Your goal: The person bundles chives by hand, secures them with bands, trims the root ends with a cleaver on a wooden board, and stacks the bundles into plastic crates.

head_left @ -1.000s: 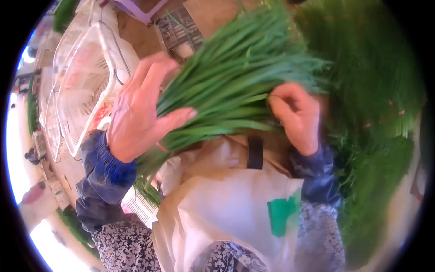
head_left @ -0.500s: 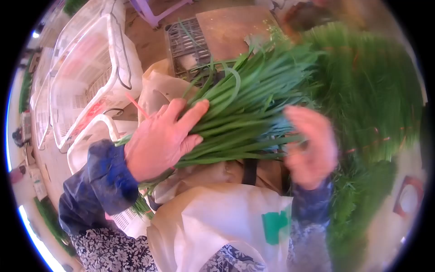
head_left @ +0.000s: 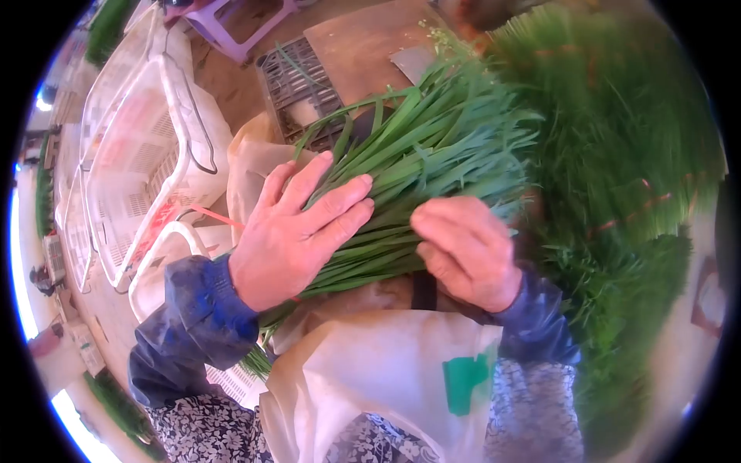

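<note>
A thick bunch of long, flat green leaves, seemingly garlic chives, lies across my lap with its leaf tips fanned to the right. Flat on top of it rests my left hand, fingers spread and the thumb side hidden. My right hand is at the near side of the bunch, its fingers and thumb curled in on some leaves. Stem ends show below my left wrist. Beneath the bunch is a pale plastic apron with a green tape patch.
White plastic baskets with wire handles stand at left. Beyond the bunch are a dark grate, a brown board and a purple stool. A large heap of tied green bundles fills the right side.
My right hand has moved left from the leaf tips to the middle of the bunch, its fingers curling in. My left hand stays on the bunch with its fingers. The view has shifted slightly.
</note>
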